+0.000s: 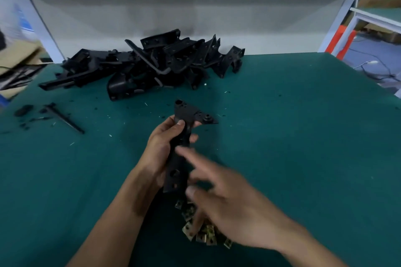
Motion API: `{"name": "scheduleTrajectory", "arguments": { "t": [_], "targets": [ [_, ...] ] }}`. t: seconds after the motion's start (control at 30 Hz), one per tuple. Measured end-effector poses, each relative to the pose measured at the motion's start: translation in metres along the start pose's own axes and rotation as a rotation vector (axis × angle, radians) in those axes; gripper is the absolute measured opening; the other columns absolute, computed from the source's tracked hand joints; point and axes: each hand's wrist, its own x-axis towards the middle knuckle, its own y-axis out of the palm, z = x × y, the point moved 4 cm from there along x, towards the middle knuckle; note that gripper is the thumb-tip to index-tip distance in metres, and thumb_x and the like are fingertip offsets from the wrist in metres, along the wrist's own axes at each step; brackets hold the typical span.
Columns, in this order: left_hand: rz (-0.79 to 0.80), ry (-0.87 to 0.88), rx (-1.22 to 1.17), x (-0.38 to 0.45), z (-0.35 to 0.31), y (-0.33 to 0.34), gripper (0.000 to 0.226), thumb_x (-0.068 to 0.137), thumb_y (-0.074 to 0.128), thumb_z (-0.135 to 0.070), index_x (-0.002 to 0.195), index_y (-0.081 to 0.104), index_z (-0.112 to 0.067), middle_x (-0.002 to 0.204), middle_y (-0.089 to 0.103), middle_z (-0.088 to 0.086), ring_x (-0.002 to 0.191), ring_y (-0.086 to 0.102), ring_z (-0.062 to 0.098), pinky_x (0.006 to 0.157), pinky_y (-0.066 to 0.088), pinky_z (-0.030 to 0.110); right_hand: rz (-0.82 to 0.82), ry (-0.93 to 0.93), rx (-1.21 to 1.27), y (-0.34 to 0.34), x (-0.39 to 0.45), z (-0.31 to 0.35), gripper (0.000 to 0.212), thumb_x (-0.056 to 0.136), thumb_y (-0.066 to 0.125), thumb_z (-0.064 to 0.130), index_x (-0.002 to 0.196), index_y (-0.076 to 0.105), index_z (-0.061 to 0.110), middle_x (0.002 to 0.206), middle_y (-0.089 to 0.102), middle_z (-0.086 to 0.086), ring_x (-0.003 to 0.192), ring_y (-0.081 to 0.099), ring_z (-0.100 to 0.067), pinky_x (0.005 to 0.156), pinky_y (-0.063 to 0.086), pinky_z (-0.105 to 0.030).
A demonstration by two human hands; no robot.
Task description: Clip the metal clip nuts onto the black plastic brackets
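My left hand (161, 149) grips a long black plastic bracket (186, 115) around its middle, holding it above the green mat with its triangular end pointing away from me. My right hand (225, 197) is blurred, its fingers spread, hovering beside the bracket's near end and above a small heap of brass-coloured metal clip nuts (201, 236). I cannot make out a clip nut between the right fingers. The right hand hides part of the heap.
A big pile of black brackets (152, 63) lies at the back of the green mat (303, 136), against a white panel. Loose black bits and a thin black strip (63, 118) lie at the left. Plastic shavings dot the mat. Cardboard boxes sit beyond the left edge.
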Motion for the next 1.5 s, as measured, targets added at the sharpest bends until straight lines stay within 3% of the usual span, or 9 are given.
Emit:
{"name": "scheduleTrajectory", "arguments": {
  "t": [0.07,0.1,0.17,0.23,0.43,0.83,1.03,1.23,1.5],
  "targets": [
    [0.011,-0.003,-0.061,0.004,0.0,-0.003,0.011,0.102,0.045,-0.011,0.094,0.052,-0.011,0.085,0.067,0.005,0.054,0.05,0.011,0.037,0.038,0.02,-0.327,-0.169,-0.148,-0.024,-0.012,-0.008,0.047,0.102,0.057,0.03,0.14,0.045,0.055,0.093,0.069,0.018,0.061,0.066,-0.01,0.052,0.052,-0.032],
    [0.003,-0.002,-0.064,0.006,0.0,-0.006,0.015,0.103,0.043,-0.009,0.092,0.053,-0.012,0.085,0.066,0.005,0.055,0.047,0.01,0.037,0.036,0.019,-0.417,-0.186,-0.272,-0.034,-0.018,-0.015,0.039,0.098,0.062,0.036,0.134,0.054,0.049,0.092,0.067,0.019,0.071,0.065,-0.005,0.06,0.052,-0.028],
    [0.011,-0.012,-0.046,0.008,0.001,-0.009,0.013,0.102,0.046,-0.008,0.092,0.053,-0.013,0.084,0.064,0.002,0.055,0.044,0.01,0.036,0.035,0.019,-0.324,-0.075,-0.559,-0.043,-0.022,-0.03,0.041,0.09,0.065,0.055,0.129,0.059,0.045,0.108,0.056,0.029,0.108,0.054,0.003,0.093,0.048,-0.027],
    [0.05,-0.045,-0.028,0.01,0.005,-0.009,0.01,0.095,0.054,-0.009,0.091,0.048,-0.015,0.08,0.058,-0.001,0.054,0.042,0.01,0.036,0.034,0.019,-0.154,0.004,-0.634,-0.038,-0.023,-0.047,0.041,0.088,0.066,0.061,0.125,0.062,0.044,0.116,0.045,0.032,0.121,0.042,0.004,0.103,0.04,-0.027],
    [0.167,-0.036,0.14,0.014,0.011,-0.005,0.016,0.095,0.056,-0.011,0.107,0.045,-0.011,0.082,0.06,0.003,0.053,0.045,0.014,0.04,0.036,0.021,-0.266,-0.048,-0.463,-0.042,-0.022,-0.056,0.009,0.09,0.077,0.029,0.091,0.07,0.036,0.096,0.06,0.023,0.093,0.06,-0.003,0.073,0.043,-0.017],
    [0.239,-0.029,0.236,0.016,0.012,-0.004,0.007,0.103,0.042,0.0,0.103,0.048,-0.005,0.088,0.065,0.012,0.049,0.042,0.015,0.04,0.035,0.021,-0.314,-0.015,0.064,-0.079,-0.022,-0.072,0.032,0.068,0.078,0.022,0.1,0.079,0.022,0.098,0.075,0.004,0.094,0.071,-0.011,0.086,0.056,-0.021],
    [0.277,-0.04,0.255,0.017,0.016,-0.005,0.007,0.102,0.044,-0.002,0.108,0.048,-0.003,0.087,0.065,0.013,0.049,0.041,0.016,0.042,0.035,0.021,-0.267,-0.005,-0.264,-0.074,-0.021,-0.074,0.04,0.076,0.088,0.007,0.097,0.077,0.039,0.098,0.061,0.01,0.074,0.059,-0.018,0.058,0.046,-0.022],
    [0.286,-0.041,0.262,0.017,0.017,-0.005,0.012,0.105,0.039,0.0,0.105,0.05,-0.003,0.086,0.063,0.012,0.05,0.041,0.016,0.041,0.035,0.023,-0.268,0.017,-0.287,-0.082,-0.022,-0.073,0.045,0.078,0.082,-0.002,0.094,0.077,0.04,0.099,0.06,0.012,0.072,0.058,-0.018,0.055,0.046,-0.024],
    [0.304,-0.065,0.283,0.015,0.017,-0.004,0.022,0.097,0.049,-0.01,0.114,0.049,0.003,0.082,0.061,0.012,0.048,0.039,0.015,0.041,0.034,0.021,-0.242,0.003,-0.479,-0.075,-0.019,-0.066,0.026,0.08,0.084,0.024,0.089,0.067,0.042,0.106,0.057,0.017,0.059,0.058,-0.016,0.05,0.047,-0.027]
  ]
}}
